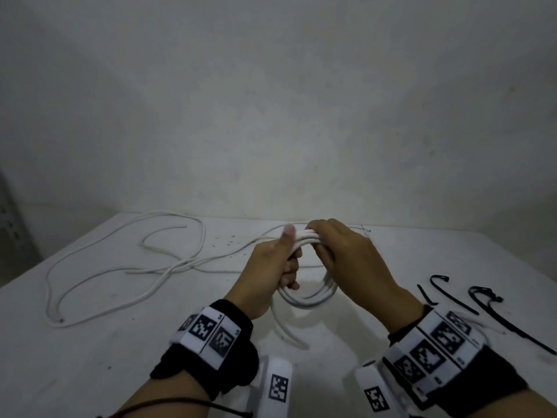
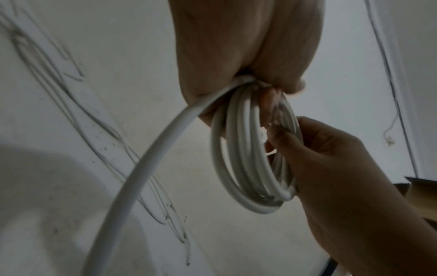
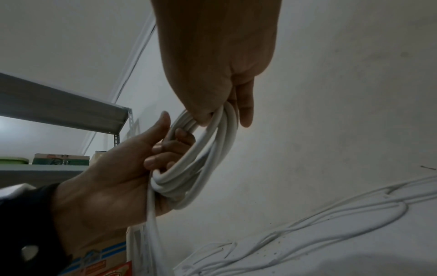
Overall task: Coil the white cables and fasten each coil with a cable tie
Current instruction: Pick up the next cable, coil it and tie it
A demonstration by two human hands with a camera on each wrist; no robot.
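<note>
White cable coil (image 1: 307,292), several loops thick, is held upright over the near-middle of the table (image 1: 90,357), between my two hands. My left hand (image 1: 271,273) grips the coil's left side, fingers curled through the ring, thumb raised along its top; from the left wrist view, one strand leaves that fist and trails down. My right hand (image 1: 349,254) grips the top and right side of the coil, fingers wrapped over the bundle. Two loose cable tails (image 1: 286,330) hang from the coil's bottom toward the near edge. Loose white cables (image 1: 126,260) sprawl in wide, crossing loops over the table's left half, reaching toward the far edge. Black cable ties (image 1: 488,309) lie near the right edge, just beside my right wrist, apart from the coil.
</note>
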